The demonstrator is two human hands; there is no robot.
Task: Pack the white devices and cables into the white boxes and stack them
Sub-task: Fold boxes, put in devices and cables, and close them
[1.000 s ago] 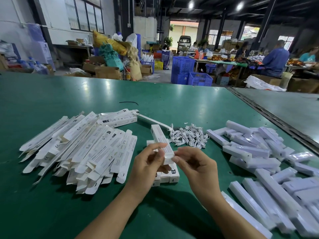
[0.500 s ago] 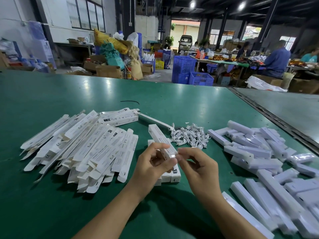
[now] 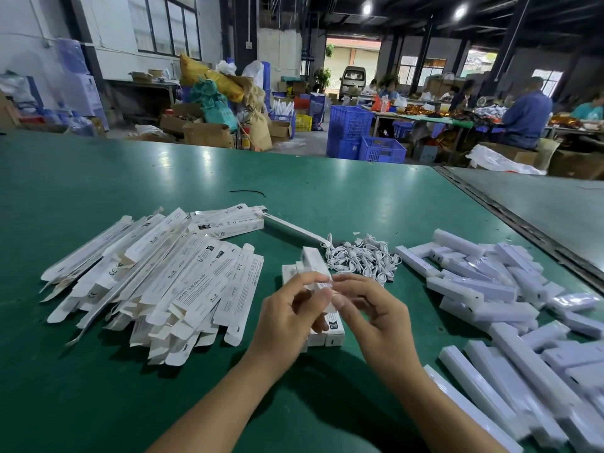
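- The left hand (image 3: pixel 287 317) grips the near end of a long narrow white cardboard box (image 3: pixel 313 260), with its fingers curled round it. The box is raised above the table, and its far end points away from the person.
- The right hand (image 3: pixel 376 318) meets the box at that same near end, where thumb and forefinger pinch its tip (the end flap is hidden behind the fingertips).
- Under both hands, a short row of closed white boxes (image 3: pixel 335 333) lies side by side on the green table (image 3: pixel 294 178), their printed ends facing the person.
- To the left, a broad heap of flat white printed cartons (image 3: pixel 170 279) spreads across the table. The cartons overlap one another, and many have open end tabs.
- Just beyond the held box sits a tangle of white coiled cables (image 3: pixel 362 259), near its far end.
- A slim white bar (image 3: pixel 294 228) lies on the table and runs from the far edge of the carton heap to the cables.
- To the right, a pile of white bar-shaped plastic devices (image 3: pixel 483 289) reaches down to the near right corner. Some are glossy, as if wrapped in clear film.
- A thin black cord (image 3: pixel 246 192) lies by itself farther out on the table, well apart from everything else.
- Past the table's far edge stand blue plastic crates (image 3: pixel 349 125), and a seated person in a blue shirt (image 3: pixel 526 116) is at another workbench.
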